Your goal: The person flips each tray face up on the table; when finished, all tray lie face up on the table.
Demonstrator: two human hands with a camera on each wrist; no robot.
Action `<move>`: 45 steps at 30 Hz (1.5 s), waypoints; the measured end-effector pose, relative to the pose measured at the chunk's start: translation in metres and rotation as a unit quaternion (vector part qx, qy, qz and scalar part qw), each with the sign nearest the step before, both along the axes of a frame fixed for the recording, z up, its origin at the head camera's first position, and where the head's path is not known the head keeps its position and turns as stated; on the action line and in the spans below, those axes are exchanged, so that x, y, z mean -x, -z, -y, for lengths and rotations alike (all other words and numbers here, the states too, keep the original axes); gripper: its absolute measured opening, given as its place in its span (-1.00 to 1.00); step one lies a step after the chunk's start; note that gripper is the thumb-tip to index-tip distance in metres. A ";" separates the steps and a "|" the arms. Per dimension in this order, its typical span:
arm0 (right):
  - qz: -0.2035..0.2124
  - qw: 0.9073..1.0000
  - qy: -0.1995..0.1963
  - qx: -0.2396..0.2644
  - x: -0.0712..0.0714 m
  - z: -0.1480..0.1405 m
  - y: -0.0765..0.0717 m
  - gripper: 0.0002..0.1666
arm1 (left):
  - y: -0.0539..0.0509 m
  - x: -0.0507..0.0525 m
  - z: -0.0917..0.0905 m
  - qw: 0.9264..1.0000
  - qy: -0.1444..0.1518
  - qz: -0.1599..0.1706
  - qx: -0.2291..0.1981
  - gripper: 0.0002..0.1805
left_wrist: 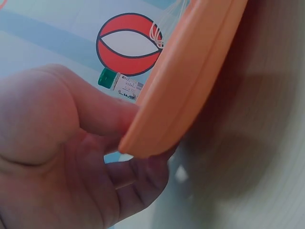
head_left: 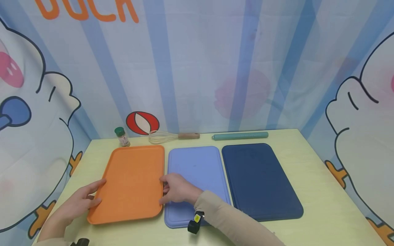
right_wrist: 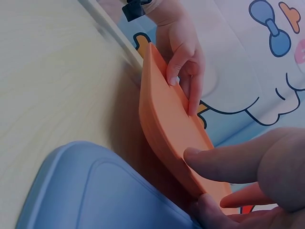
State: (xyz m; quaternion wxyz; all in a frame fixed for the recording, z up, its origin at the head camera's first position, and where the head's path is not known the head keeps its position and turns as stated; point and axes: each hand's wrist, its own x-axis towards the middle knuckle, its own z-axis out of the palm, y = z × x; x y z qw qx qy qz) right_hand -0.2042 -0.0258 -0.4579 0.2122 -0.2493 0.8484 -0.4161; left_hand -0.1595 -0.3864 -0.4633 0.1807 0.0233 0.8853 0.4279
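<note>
The person's left hand (head_left: 77,204) and right hand (head_left: 179,188) grip an orange tray (head_left: 132,184) by its opposite long sides, thumbs at the rim and other fingers reaching below it. The tray is over the left part of the table (head_left: 332,208), its long axis running from the near edge toward the far edge, with the near end angled slightly toward the table's left edge; its hollow side faces up. Its underside stands off the tabletop in the left wrist view, above a dark shadow (whether the far end touches cannot be told). Beside it lie a light blue board (head_left: 197,162) and, nearer the table's right edge, a dark blue board (head_left: 261,181), both lengthwise in much the same way. Along the far edge are a green-capped jar (head_left: 123,139) near the left corner, a whisk (head_left: 188,136) and a teal rod (head_left: 240,136). The right sleeve (head_left: 227,213) covers part of both boards' near ends, several fingertips are hidden beneath the tray, the jar's label is too small to read, and the left sleeve is cut off at the bottom of the head view.
</note>
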 end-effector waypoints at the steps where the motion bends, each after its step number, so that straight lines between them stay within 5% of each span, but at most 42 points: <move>1: -0.001 1.000 -0.003 -0.002 0.000 0.000 0.000 -0.04 | 0.000 0.000 0.000 1.000 0.000 -0.002 0.004 -0.21; 13: -0.051 0.997 -0.028 -0.051 -0.001 0.003 0.000 -0.24 | 0.002 0.003 -0.002 0.998 0.007 -0.036 0.053 -0.29; 19: -0.077 0.993 -0.049 -0.069 -0.002 0.004 -0.001 -0.70 | 0.002 0.005 -0.005 0.993 0.003 -0.063 0.097 -0.30; 22: -0.078 0.993 -0.056 -0.071 -0.002 0.005 -0.001 -0.76 | 0.001 0.004 -0.006 0.990 0.006 -0.071 0.120 -0.32; 36: -0.070 0.992 -0.088 -0.065 -0.001 0.003 -0.001 -0.59 | 0.000 0.004 -0.010 0.980 0.007 -0.055 0.191 -0.35; 41: -0.066 0.992 -0.081 -0.075 0.000 0.002 0.000 -0.71 | -0.003 0.002 -0.011 0.979 0.006 -0.065 0.192 -0.37; 45: -0.050 0.994 -0.070 -0.065 0.000 -0.003 0.000 -0.30 | -0.008 0.001 -0.014 0.980 -0.007 -0.066 0.187 -0.38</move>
